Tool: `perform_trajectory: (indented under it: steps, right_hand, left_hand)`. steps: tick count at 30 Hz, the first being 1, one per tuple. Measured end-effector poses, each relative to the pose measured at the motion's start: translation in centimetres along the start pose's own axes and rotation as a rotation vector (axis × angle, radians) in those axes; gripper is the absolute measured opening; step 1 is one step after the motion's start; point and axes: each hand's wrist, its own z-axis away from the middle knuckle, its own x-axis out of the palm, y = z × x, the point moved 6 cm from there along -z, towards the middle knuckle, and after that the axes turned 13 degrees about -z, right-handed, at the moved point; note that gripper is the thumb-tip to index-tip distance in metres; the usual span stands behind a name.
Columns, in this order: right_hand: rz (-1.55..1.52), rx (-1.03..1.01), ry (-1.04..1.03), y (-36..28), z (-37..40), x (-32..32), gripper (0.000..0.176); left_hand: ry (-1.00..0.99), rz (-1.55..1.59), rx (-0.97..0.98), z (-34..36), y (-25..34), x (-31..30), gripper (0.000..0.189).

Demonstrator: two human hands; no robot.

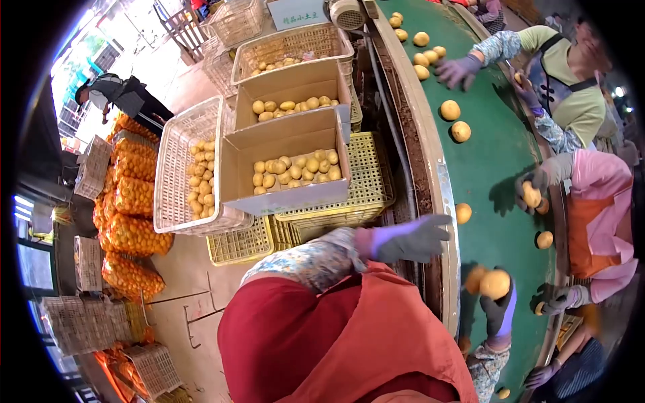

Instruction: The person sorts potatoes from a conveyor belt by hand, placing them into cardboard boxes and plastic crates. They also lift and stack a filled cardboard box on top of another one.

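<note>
My left hand [411, 240], in a grey and purple work glove, reaches over the near side rail of the green conveyor belt [494, 181]. Its fingers are stretched out and nothing is in them. My right hand [498, 310], in a matching glove, is over the belt with its fingers around a potato [495, 284]. A second potato [475, 278], blurred by motion, overlaps the first on its left. The nearest loose potato [463, 213] lies on the belt beyond my left hand's fingertips.
Left of the belt, cardboard boxes [285, 200] and a white plastic basket [164, 174] hold potatoes, above yellow crates [369, 161]. Net sacks [134, 235] are stacked at the far left. Across the belt, co-workers' gloved hands [460, 70] handle potatoes. A person [124, 97] stands behind the sacks.
</note>
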Motion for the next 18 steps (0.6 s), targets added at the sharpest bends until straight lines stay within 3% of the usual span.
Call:
perform_trajectory:
  steps: [1, 2, 4, 5, 8, 12, 14, 15, 16, 18]
  right_hand:
    - [0.124, -0.097, 0.045, -1.6, -1.1, 2.5, 0.068]
    - [0.248, -0.197, 0.092, -3.0, -2.4, 4.6, 0.067]
    - [0.587, -0.668, 0.041, -5.0, -4.2, 9.6, 0.065]
    - [0.410, -0.506, 0.010, -4.1, -5.2, 10.3, 0.064]
    - [-0.098, -0.090, 0.185, -3.5, -5.5, 7.2, 0.064]
    - [-0.780, -0.105, 0.313, -1.1, -3.2, 0.7, 0.057]
    - [-0.885, -0.146, 0.336, 0.0, -2.2, -0.6, 0.057]
    - [-0.978, -0.128, 0.330, 0.3, -1.3, -0.4, 0.056]
    - [-1.070, -0.099, 0.329, 0.9, -0.7, 0.1, 0.056]
    - [-1.173, -0.086, 0.339, 2.8, 0.7, 1.5, 0.055]
  left_hand:
    - [0.046, -0.343, 0.057, -1.4, -0.2, 1.9, 0.084]
    - [-0.013, -0.310, 0.090, -1.9, 1.5, 3.9, 0.085]
    - [0.111, -0.479, 0.370, -3.8, 2.1, 4.2, 0.078]
    - [0.058, -0.183, 0.186, -3.8, 1.6, 3.8, 0.072]
    - [0.390, 0.428, -0.103, -4.6, -2.1, -2.3, 0.019]
    - [0.632, -0.370, 0.147, -1.1, 6.1, -5.7, 0.052]
    - [0.594, -0.833, 0.128, -3.6, 6.9, -6.4, 0.064]
    - [0.539, -1.209, 0.276, -5.2, 9.6, -3.8, 0.059]
    - [0.466, -1.357, 0.343, -7.6, 10.3, -2.2, 0.058]
    - [0.276, -1.568, 0.237, -12.7, 8.5, 0.2, 0.061]
